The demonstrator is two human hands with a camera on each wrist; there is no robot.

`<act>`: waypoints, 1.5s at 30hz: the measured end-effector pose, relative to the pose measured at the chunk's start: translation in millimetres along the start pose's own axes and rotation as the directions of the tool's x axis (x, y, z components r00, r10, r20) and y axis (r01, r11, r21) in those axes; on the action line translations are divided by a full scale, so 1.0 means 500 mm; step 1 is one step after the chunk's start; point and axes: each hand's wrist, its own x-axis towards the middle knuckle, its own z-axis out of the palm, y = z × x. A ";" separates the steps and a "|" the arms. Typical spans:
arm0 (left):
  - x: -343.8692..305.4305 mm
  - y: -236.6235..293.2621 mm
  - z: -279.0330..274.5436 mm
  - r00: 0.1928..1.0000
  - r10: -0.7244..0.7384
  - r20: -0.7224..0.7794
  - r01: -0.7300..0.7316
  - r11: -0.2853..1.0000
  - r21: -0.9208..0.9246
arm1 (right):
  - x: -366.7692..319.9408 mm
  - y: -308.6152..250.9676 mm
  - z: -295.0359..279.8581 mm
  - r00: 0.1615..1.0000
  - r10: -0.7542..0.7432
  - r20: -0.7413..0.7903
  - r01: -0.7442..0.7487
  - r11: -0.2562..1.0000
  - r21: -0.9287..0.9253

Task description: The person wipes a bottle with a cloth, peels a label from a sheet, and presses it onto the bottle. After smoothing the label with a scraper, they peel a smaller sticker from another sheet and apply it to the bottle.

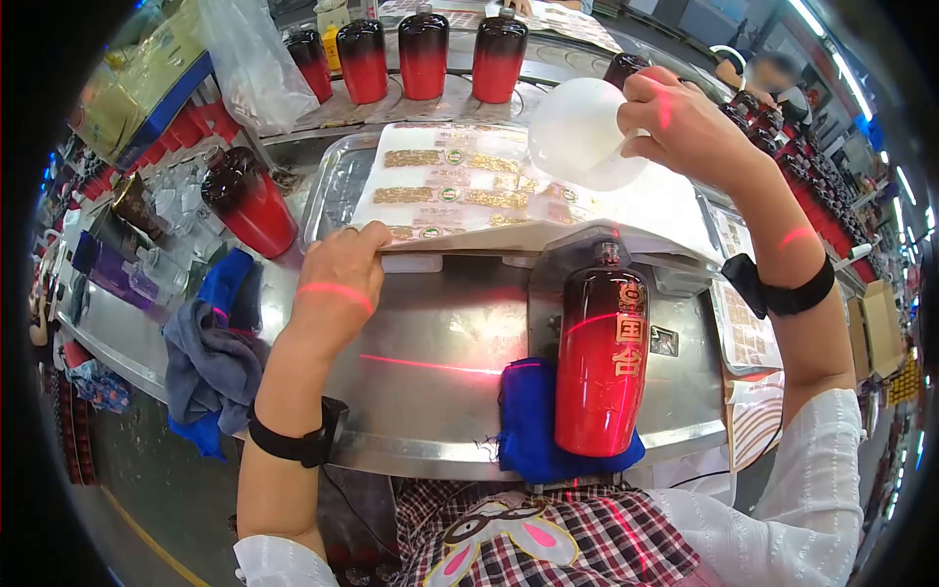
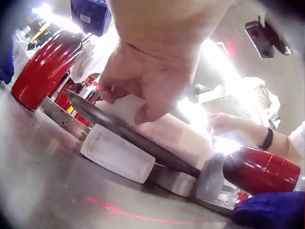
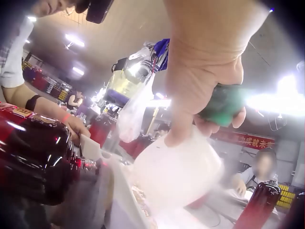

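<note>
In the head view, my left hand pinches the near left edge of a white label sheet with gold strips and small green emblems. The sheet lies on a clear plastic tray. Above its right half, my right hand grips a rounded, translucent white container. The right wrist view shows a green part of it under my palm. A red-and-black bottle with gold characters lies in front of me on a folded blue cloth, its neck toward the tray.
Several red-and-black bottles stand behind the tray, and another bottle stands left of it. A grey cloth hangs over the metal table's left edge. More label sheets lie at the right.
</note>
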 end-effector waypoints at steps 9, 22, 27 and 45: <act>-0.001 0.001 0.005 0.998 -0.041 0.040 0.040 0.999 0.025 | -0.038 -0.008 0.002 0.993 -0.049 -0.107 0.042 0.997 -0.071; -0.009 -0.018 0.010 0.996 -0.052 0.072 0.055 0.998 -0.036 | -0.450 0.179 0.036 0.789 0.611 -0.063 -0.567 0.765 0.305; -0.020 -0.042 0.024 0.992 -0.098 0.080 0.100 0.995 -0.015 | -0.706 0.288 0.111 0.564 0.819 -0.108 -0.820 0.571 0.045; 0.048 0.079 -0.084 0.847 -0.410 0.339 0.520 0.771 -0.366 | -0.919 0.509 0.453 0.197 0.979 0.051 -0.980 0.199 -0.029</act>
